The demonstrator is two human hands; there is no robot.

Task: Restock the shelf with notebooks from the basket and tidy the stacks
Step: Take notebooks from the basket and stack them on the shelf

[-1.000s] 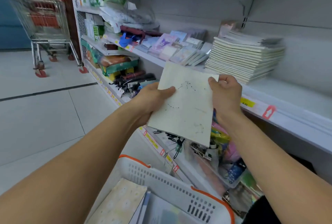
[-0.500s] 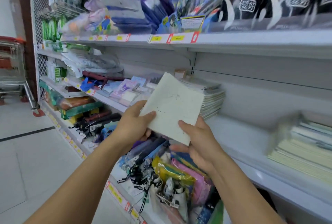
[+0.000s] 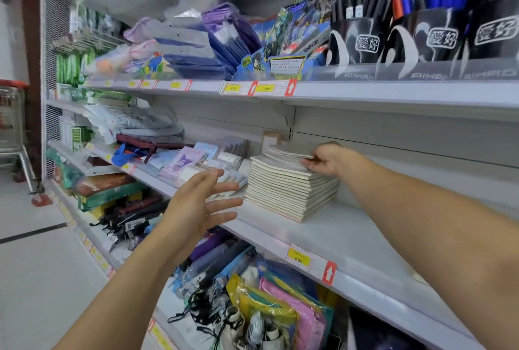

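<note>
- On the middle white metal shelf (image 3: pixel 323 233), a tall stack of cream, soft-covered notebooks (image 3: pixel 289 188) stands with a smaller, skewed pile of thin pale notebooks (image 3: pixel 286 152) on its top, turned out of line with the stack.
- Right hand (image 3: pixel 327 158) reaches to that upper pile; its fingers are closed on the pile's right edge, touching the covers.
- Left hand (image 3: pixel 203 203) hangs in the air just left of the stack, fingers spread apart and empty, touching nothing.
- Risk, as I judge it: with only one edge pinched, a push could slide the loose top pile off leftward onto the small pastel card packs (image 3: pixel 182 163) beside it, or drag the upper covers further askew.
- Risk: the tall stack sits near the shelf's front lip, so a hard shove could fan it forward.
- Basket is not in view.
</note>
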